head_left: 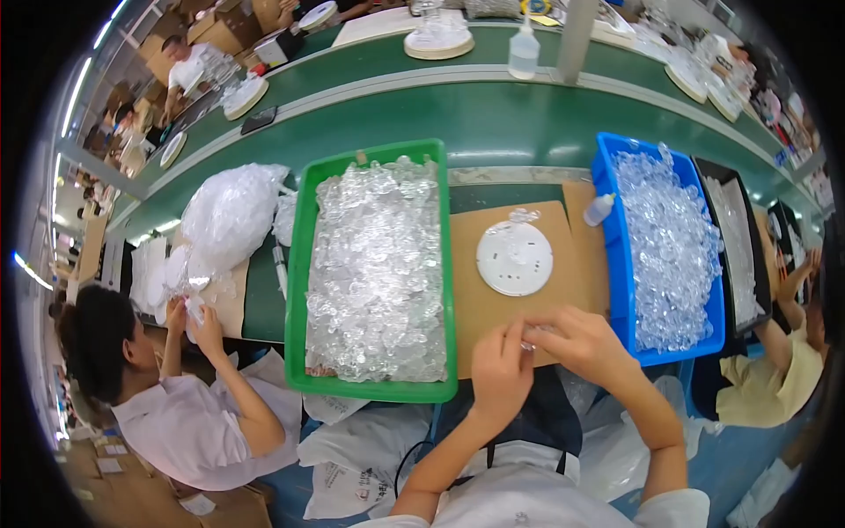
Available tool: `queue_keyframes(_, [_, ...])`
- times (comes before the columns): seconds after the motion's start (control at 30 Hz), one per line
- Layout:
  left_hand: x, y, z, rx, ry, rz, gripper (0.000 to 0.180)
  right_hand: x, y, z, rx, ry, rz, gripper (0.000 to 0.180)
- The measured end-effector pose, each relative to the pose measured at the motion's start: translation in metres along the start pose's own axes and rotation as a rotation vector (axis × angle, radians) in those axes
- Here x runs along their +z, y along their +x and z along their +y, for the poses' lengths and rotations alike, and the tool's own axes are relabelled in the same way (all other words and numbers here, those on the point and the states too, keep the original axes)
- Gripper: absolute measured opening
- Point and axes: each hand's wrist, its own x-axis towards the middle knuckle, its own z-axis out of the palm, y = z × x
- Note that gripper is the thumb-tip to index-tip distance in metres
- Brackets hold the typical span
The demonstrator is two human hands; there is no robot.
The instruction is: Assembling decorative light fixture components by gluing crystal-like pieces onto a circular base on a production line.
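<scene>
My left hand (503, 368) and my right hand (581, 345) meet in front of me, just past the near edge of a brown cardboard sheet (475, 308). Their fingers are pinched together on a small clear piece (529, 343), mostly covered by the fingertips; its exact kind is too small to tell. Beyond them on the cardboard lies a round white disc (515, 268) with small marks or holes. Some clear pieces (525, 215) rest at its far edge.
A green bin (451, 290) heaped with clear pieces stands left, a blue bin (623, 290) of clear pieces right. A small bottle (598, 209) leans by the blue bin. A co-worker (189, 414) handles pieces at left beside a plastic bag (231, 211). A larger bottle (524, 53) stands farther back.
</scene>
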Motion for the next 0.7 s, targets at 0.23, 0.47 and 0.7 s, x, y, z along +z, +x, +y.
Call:
queue_keyframes(0.23, [0.046,0.055,-0.033,0.069,0.307,0.329,0.035,0.046,-0.018,0.024,0.352,0.25,0.561,0.038])
queue_keyframes(0.47, [0.069,0.086,-0.067,-0.359,-0.315,0.426,0.023,0.098,-0.016,0.067,0.389,0.237,0.628,0.04])
queue_keyframes(0.7, [0.06,0.094,-0.078,-0.422,-0.332,0.332,0.016,0.104,-0.02,0.075,0.424,0.207,0.583,0.042])
